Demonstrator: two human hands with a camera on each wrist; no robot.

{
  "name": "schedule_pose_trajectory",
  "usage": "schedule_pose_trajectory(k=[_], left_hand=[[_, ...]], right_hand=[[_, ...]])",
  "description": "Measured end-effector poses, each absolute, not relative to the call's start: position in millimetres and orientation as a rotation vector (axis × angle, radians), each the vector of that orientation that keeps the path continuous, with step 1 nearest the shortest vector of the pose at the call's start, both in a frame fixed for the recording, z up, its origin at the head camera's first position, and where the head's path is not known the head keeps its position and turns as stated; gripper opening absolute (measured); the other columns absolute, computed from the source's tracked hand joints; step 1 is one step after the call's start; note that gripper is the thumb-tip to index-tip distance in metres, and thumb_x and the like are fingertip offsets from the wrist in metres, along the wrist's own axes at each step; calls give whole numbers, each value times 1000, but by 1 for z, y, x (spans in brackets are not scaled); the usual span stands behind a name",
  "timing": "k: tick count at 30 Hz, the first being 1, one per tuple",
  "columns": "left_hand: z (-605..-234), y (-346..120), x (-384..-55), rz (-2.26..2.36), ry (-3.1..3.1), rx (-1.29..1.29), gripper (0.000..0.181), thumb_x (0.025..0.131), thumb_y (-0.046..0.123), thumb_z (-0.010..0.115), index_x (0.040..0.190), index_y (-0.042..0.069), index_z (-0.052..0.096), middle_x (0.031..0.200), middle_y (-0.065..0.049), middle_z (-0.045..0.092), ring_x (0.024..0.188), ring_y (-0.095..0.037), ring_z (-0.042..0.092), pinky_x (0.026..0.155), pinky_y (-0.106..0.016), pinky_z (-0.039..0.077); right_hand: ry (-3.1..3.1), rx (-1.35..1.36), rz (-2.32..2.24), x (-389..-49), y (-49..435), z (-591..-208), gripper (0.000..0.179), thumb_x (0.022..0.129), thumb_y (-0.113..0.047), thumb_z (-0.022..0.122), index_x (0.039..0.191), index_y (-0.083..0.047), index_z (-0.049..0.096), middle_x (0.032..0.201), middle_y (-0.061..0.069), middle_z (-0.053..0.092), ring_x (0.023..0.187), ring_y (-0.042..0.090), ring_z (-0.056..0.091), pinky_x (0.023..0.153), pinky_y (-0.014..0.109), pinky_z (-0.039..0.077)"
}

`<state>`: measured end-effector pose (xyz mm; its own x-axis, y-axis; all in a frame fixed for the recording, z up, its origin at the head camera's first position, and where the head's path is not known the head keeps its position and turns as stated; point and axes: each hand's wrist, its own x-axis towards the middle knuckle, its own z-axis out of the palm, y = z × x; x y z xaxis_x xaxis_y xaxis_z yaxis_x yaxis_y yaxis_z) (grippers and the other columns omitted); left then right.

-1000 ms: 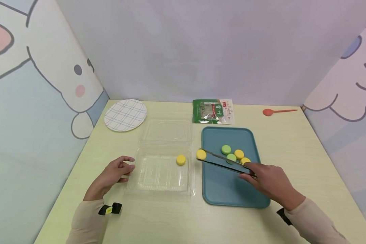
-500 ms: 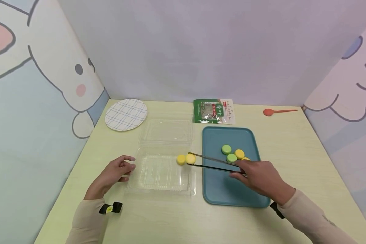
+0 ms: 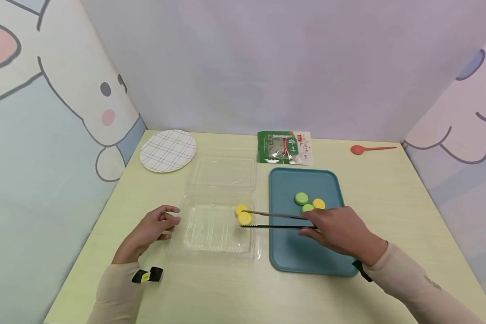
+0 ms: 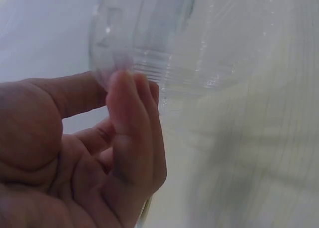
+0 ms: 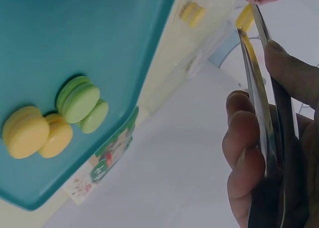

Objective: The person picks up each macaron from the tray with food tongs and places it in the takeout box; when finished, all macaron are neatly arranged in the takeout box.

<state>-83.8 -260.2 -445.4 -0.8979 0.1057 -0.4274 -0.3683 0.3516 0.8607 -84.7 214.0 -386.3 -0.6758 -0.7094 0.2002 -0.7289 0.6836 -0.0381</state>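
My right hand [image 3: 340, 231] grips a pair of metal tongs [image 3: 275, 227], whose tips pinch a yellow macaron [image 3: 245, 219] over the right side of a clear plastic container [image 3: 202, 229]. Another yellow macaron [image 3: 239, 209] lies in that container, just behind the held one. In the left wrist view, the thumb and fingers of my left hand [image 4: 129, 128] pinch the container's edge; the head view has this hand [image 3: 155, 227] at its left side. On the blue tray [image 3: 287, 252] are two green macarons [image 5: 82, 102] and two yellow macarons [image 5: 27, 133], seen in the right wrist view.
The container's lid [image 3: 222, 173] lies folded back behind its base. A checked plate [image 3: 168, 150] is at the back left, a green and white food packet [image 3: 285, 147] behind the tray. A red spoon [image 3: 358, 149] lies at the back right, and walls enclose the table.
My right hand has moved left with the tongs, carrying the yellow macaron from the tray's left edge to over the container, then slightly nearer me. My left hand has stayed at the container's edge.
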Motion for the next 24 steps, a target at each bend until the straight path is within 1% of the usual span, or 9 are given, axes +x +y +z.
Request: schedule_pose_trajectory(k=[3,5,9,14,17,24], left_hand=[[-445,-260,-84,1573,2207,-223,40,104,18,58,137,-2,47,102,-16,59,82,-25,59,67,-31,54],[-445,-260,-84,1575,2205,-223,40,104,18,58,137,-2,47,102,-17,58,82,-24,59,67,-31,54],[-444,-260,-83,1571,2203,-237,39,104,17,57,137,-2,47,102,-16,59,81,-23,58,67,-30,54],[-444,-260,-83,1555,2212,-247,40,104,18,57,137,-1,47,103,-16,59,84,-25,59,68,-31,54],[-444,-260,-83,1553,2208,-251,39,104,17,57,137,-1,47,103,-16,60,84,-25,59,68,-31,54],[-445,-260,-83,1564,2208,-250,39,104,16,57,138,-1,47,102,-16,60,84,-25,60,67,-31,54]], right_hand=[[-2745,1210,151,-86,210,-384,33,87,-49,76,91,-18,65,66,-14,54,51,-2,40,43,21,34],[-2751,1231,150,-86,207,-382,31,85,-46,79,89,-18,64,64,-14,52,50,-1,40,43,21,34],[-2751,1260,128,-87,200,-375,31,83,-41,82,83,-19,60,60,-15,43,48,1,36,42,22,31],[-2768,1290,57,-86,189,-368,35,83,-43,81,75,-20,55,59,-15,37,46,2,32,40,24,28],[-2767,1322,-2,-87,181,-365,40,83,-45,80,71,-20,52,57,-14,35,45,3,31,40,24,27],[-2679,1413,-204,-89,161,-354,46,83,-46,81,65,-18,48,54,-9,31,42,6,28,38,26,24]])
